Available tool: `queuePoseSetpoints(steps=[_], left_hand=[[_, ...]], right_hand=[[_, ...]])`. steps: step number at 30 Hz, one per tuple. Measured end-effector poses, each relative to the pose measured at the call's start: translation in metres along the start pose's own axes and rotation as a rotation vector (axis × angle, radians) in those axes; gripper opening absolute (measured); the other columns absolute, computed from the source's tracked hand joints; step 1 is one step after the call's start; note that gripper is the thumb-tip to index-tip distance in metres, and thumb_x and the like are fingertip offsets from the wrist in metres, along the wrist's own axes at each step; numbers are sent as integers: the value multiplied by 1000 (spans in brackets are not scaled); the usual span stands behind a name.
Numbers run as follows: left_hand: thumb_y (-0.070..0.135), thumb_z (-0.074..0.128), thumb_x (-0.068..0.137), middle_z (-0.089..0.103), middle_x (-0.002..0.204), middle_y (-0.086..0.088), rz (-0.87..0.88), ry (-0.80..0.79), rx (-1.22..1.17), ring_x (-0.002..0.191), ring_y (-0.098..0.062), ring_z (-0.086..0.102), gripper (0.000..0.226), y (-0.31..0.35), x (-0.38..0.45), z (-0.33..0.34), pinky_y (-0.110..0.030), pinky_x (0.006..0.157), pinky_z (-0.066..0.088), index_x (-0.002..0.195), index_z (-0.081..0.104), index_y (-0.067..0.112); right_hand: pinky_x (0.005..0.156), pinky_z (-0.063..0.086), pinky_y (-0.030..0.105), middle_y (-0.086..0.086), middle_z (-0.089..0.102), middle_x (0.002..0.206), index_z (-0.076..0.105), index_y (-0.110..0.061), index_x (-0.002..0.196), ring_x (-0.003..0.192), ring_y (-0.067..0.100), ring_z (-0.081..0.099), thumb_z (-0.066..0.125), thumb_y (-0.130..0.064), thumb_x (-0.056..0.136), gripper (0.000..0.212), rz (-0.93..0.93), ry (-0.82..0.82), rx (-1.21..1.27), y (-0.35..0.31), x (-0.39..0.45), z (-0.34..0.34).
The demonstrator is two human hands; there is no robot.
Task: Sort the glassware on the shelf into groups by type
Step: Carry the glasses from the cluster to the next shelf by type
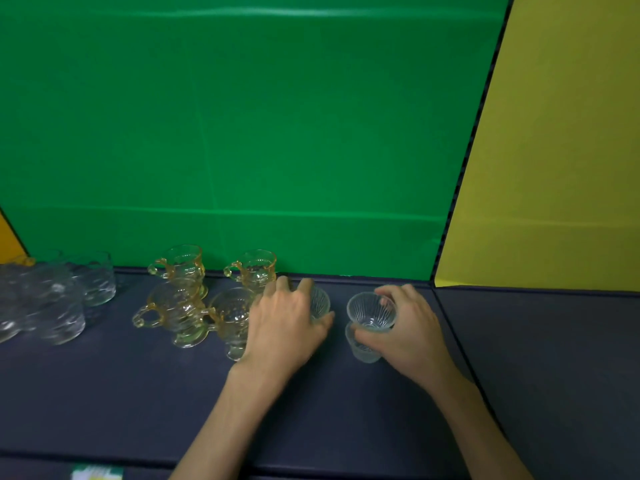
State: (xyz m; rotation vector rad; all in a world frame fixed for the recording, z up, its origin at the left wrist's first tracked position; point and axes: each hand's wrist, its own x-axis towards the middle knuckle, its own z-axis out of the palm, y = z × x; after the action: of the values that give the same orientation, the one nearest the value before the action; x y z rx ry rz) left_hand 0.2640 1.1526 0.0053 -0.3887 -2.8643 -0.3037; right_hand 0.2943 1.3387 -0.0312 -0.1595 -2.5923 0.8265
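Observation:
On the dark blue shelf (346, 410), my right hand (405, 327) grips a clear ribbed glass (370, 311); a second ribbed glass (362, 349) shows just below it, partly hidden by my fingers. My left hand (287, 323) wraps around another clear ribbed glass (320, 303), mostly covered by the hand. Left of my hands stand several amber-tinted footed mugs with handles (180, 306). Further left is a cluster of clear round tumblers (59, 299).
A green wall (242, 133) closes the back of the shelf and a yellow panel (554, 168) closes the right side. A seam in the shelf runs at the right (457, 341). A small printed card (97, 474) lies at the bottom edge.

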Motion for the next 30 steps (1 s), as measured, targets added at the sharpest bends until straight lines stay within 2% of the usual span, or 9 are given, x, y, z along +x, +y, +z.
queuePoseSetpoints(steps=[4, 7, 11, 15, 17, 24, 30], left_hand=[[58, 57, 88, 54, 124, -12, 41, -38, -9, 118, -33, 54, 58, -6, -9, 11, -42, 90, 48, 133, 49, 22], [57, 60, 88, 52, 125, -10, 72, -84, -62, 118, -33, 55, 62, -9, -12, 22, -43, 90, 49, 137, 46, 22], [62, 67, 81, 48, 132, -9, 54, -112, -271, 119, -34, 55, 81, -15, -18, 39, -42, 96, 46, 147, 40, 24], [51, 76, 79, 50, 131, -6, 22, -45, -482, 117, -30, 57, 79, -20, -32, 51, -38, 94, 46, 146, 42, 26], [46, 79, 77, 55, 126, -5, 13, 13, -547, 114, -28, 58, 77, -22, -41, 55, -37, 93, 46, 143, 46, 24], [48, 82, 70, 60, 122, 2, 42, 80, -658, 114, -22, 58, 74, -21, -75, 58, -43, 93, 48, 134, 51, 26], [47, 84, 68, 63, 120, 4, 70, 102, -690, 114, -20, 59, 73, -12, -91, 58, -37, 93, 47, 131, 54, 26]], right_hand=[[78, 38, 28, -11, 46, 102, 56, -26, 118, 99, 10, 43, 73, -59, 57, 71, 21, -41, -38, -2, -11, 8], [81, 39, 28, -8, 47, 107, 55, -23, 123, 105, 13, 49, 78, -53, 61, 72, 45, -59, -30, 0, -18, 14], [92, 43, 30, -9, 49, 124, 41, -24, 140, 116, 12, 50, 82, -56, 63, 93, 95, -84, 88, 1, -30, 15], [90, 50, 34, -13, 60, 114, 53, -30, 122, 108, 10, 58, 84, -48, 64, 69, 115, -27, 166, 2, -44, 18], [87, 51, 35, -13, 60, 110, 54, -31, 118, 102, 10, 59, 84, -45, 63, 65, 127, -1, 170, 1, -53, 17], [89, 52, 38, -12, 60, 114, 54, -29, 124, 105, 10, 59, 82, -45, 62, 70, 168, 35, 150, 0, -86, 9], [86, 53, 40, -13, 61, 109, 56, -32, 119, 102, 10, 60, 77, -53, 56, 70, 196, 78, 139, 6, -107, -5]])
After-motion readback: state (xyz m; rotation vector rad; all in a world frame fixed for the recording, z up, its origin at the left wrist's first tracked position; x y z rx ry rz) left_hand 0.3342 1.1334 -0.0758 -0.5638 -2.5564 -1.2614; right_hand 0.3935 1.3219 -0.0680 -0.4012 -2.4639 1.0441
